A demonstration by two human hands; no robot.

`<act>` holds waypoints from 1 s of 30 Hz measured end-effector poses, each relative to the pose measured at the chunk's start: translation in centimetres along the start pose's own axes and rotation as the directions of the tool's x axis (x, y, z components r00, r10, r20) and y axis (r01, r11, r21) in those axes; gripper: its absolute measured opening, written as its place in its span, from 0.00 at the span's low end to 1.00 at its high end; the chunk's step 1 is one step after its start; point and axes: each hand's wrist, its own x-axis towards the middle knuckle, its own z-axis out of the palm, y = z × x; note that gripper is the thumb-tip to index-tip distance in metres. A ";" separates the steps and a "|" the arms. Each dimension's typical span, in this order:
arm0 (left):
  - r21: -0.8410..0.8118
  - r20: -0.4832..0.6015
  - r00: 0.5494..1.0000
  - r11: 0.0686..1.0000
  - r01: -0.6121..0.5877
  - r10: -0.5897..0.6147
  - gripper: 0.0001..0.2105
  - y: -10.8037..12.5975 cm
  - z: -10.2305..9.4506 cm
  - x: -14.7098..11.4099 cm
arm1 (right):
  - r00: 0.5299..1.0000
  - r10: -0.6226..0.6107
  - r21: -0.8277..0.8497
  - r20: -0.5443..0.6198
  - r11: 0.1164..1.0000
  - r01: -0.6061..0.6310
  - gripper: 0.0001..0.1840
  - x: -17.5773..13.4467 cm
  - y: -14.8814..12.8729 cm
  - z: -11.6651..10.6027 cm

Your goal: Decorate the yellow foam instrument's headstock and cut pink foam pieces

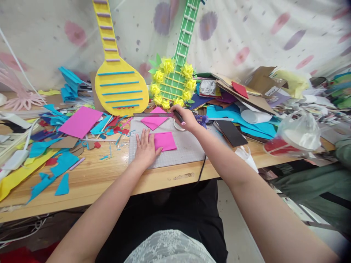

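Note:
My left hand [146,149] lies flat with fingers spread on the cutting mat [189,148], pressing the left side of a folded magenta paper piece [166,141]. My right hand [186,117] is closed around a black pen-like tool [178,116] with a pinkish end; its exact kind is unclear. Just left of that hand, a thin dark strip like a ruler [153,115] lies across a second magenta piece [155,122], turned like a diamond. A white ring [178,126], perhaps a tape roll, sits under the right hand. Beside it is a blue glue gun [202,120], partly hidden.
A yellow paper guitar shape [120,87] and a green one with yellow flowers [175,80] lean at the back. Blue scraps [64,162] and a magenta sheet [80,121] lie left. A phone [231,132] and a bagged cup [285,144] stand right.

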 end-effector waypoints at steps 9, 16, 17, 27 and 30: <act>0.016 0.078 0.996 0.999 -0.046 0.045 0.20 0.0 -0.7 0.0 | 0.999 0.028 0.224 0.016 0.974 -0.031 0.21 4.3 -3.4 5.6; 0.006 0.113 0.993 0.999 -0.035 0.034 0.20 0.2 -1.0 0.2 | 0.999 0.006 0.196 0.042 0.981 -0.014 0.18 5.2 -4.2 8.3; 0.001 0.114 0.993 0.999 -0.039 0.039 0.20 0.2 -1.0 0.2 | 0.999 -0.005 0.190 0.046 0.982 -0.004 0.19 5.3 -4.2 8.5; -0.020 0.047 0.997 0.998 -0.055 0.056 0.19 -0.2 -0.5 0.1 | 0.929 -0.106 -0.076 0.356 0.987 0.141 0.23 6.9 -4.5 10.4; -0.016 0.035 0.998 0.998 -0.057 0.058 0.19 -0.3 -0.2 0.1 | 0.942 -0.073 -0.031 0.327 0.996 0.087 0.24 7.7 -5.1 10.7</act>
